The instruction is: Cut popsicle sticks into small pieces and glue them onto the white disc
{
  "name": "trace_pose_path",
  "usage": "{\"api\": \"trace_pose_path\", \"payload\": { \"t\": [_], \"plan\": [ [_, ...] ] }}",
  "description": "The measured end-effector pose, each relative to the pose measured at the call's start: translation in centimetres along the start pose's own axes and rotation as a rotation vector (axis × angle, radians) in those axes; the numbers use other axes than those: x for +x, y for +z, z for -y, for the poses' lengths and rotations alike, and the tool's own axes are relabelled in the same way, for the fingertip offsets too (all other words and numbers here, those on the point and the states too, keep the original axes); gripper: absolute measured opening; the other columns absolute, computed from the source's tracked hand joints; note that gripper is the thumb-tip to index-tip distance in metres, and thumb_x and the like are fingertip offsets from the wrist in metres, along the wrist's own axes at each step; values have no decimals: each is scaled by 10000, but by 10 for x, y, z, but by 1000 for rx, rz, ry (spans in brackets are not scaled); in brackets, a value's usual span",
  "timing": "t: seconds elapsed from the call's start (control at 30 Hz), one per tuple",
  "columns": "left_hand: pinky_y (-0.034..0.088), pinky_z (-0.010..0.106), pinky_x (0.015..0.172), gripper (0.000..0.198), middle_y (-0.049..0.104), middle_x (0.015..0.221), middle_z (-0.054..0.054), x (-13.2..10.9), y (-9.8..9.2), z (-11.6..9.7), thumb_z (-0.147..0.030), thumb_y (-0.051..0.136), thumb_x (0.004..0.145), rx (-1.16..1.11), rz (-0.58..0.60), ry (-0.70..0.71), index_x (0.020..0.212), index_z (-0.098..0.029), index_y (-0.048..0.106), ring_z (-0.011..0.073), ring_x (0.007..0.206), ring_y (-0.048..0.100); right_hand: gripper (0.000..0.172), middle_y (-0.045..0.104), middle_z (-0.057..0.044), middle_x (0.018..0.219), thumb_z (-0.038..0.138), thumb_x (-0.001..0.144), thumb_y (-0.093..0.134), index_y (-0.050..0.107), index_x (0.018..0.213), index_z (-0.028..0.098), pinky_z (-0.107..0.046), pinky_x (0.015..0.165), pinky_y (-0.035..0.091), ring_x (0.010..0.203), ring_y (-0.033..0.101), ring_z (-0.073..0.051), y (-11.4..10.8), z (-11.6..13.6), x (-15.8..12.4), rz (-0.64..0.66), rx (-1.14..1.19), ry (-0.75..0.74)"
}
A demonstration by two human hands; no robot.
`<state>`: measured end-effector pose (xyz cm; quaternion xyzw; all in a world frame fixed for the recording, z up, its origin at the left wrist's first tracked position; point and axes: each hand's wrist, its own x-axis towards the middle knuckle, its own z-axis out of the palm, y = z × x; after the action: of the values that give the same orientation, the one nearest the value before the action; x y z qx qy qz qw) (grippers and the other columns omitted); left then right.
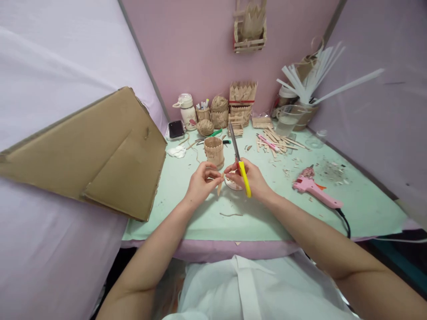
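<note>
Between the fingertips of my left hand (204,181) is a small flat piece of wood (219,190), its end pointing down. My right hand (251,178) holds scissors with yellow handles (245,180), blades pointing up and away. The fingertips of both hands meet or nearly meet at the top of the wood piece. Just behind my left hand a round cup of wooden sticks (214,152) stands upright. A small white round object (234,182) lies beneath my right hand, partly covered by it. A short strand of twine (231,214) rests nearer the front edge.
A pink glue gun (315,191) with a black cord lies at the right. Loose wooden sticks (280,141) and a clear cup (287,122) are behind it. Cardboard (116,155) leans at the left. Twine balls (205,127) and a white bottle (187,113) stand along the back.
</note>
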<state>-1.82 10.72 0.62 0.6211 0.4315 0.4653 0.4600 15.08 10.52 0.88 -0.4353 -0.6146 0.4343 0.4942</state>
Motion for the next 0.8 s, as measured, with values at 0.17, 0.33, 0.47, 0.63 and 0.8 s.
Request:
{"api": "trace_pose_path", "payload": {
  "t": [0.17,0.33,0.47,0.63,0.8],
  "plan": [
    [465,265,654,380,650,716,-15,1,-1,-2,-206,692,653,-119,127,-88,935,-201,437,126,670,610,294,639,-21,815,359,673,681,442,762,213,-267,575,407,641,547,-135,-1,-3,1,89,104,19],
    [452,254,650,373,657,728,-11,2,-5,-2,-241,707,659,-250,270,-215,918,-195,444,122,679,613,302,615,-1,760,356,659,679,424,746,218,-257,541,393,613,531,-129,-1,-2,1,125,114,11],
    [462,278,668,368,655,726,-11,3,-7,1,-264,723,650,-292,321,-263,908,-199,469,132,682,623,312,581,18,699,368,648,680,416,722,219,-243,501,371,576,499,-120,0,0,0,121,92,19],
    [473,292,687,318,661,760,28,3,-5,0,-270,735,637,-285,338,-290,847,-165,521,151,718,636,305,575,16,714,401,654,663,436,734,214,-245,500,375,572,488,-116,-1,-4,1,74,45,28],
    [473,276,642,310,646,709,12,3,-5,0,-266,735,631,-250,301,-263,832,-161,524,142,672,630,251,568,17,693,370,668,636,454,720,205,-260,555,392,586,482,-114,-3,-6,3,-41,-15,34]
  ]
}}
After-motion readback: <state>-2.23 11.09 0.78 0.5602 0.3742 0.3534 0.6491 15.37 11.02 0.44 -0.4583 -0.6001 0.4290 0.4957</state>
